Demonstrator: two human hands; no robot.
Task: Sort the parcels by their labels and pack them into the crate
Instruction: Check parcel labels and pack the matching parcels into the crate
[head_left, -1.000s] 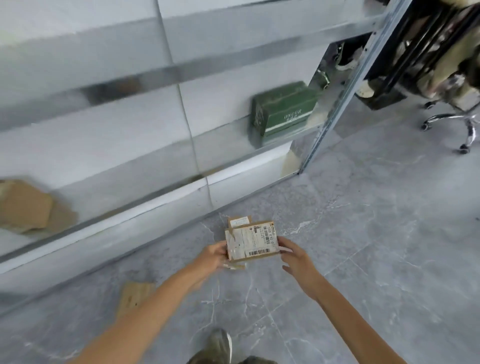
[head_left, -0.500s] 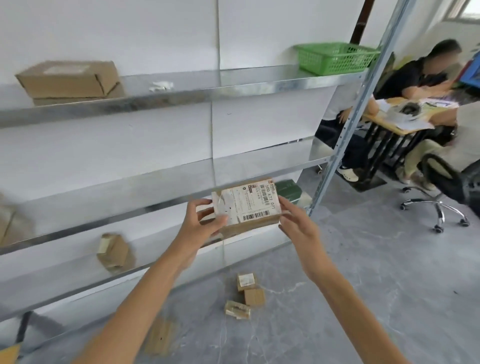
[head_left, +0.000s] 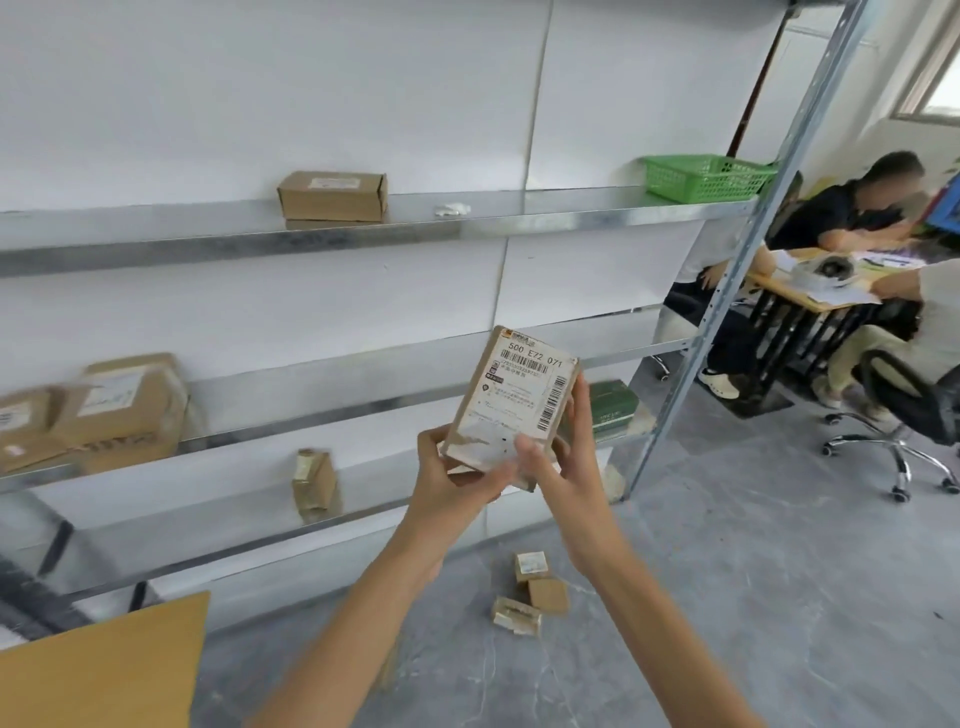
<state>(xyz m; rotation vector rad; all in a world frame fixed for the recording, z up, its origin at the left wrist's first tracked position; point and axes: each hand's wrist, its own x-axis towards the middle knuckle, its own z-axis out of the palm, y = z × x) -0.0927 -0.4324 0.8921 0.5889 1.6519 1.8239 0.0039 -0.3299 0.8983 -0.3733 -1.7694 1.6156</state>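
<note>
I hold a small brown parcel (head_left: 511, 400) upright in front of the shelves, its white label with barcodes and "500 E72 071" facing me. My left hand (head_left: 452, 478) grips its lower left corner from below. My right hand (head_left: 558, 462) grips its lower right side, thumb across the label. A green crate (head_left: 706, 177) stands on the upper shelf at the right. Three small parcels (head_left: 535, 587) lie on the floor below my hands.
The metal shelf unit (head_left: 363, 228) carries a brown box (head_left: 332, 196) on the upper shelf, larger parcels (head_left: 119, 405) on the middle shelf at the left, a small parcel (head_left: 314, 480) and a green box (head_left: 613, 402) lower down. People sit at a desk (head_left: 831, 291) at the right, beside an office chair (head_left: 904, 410).
The parcel rose from the floor to chest height and turned from lying wide to standing on end. Both hands shifted down to its lower edge. My view lifted toward the shelves.
</note>
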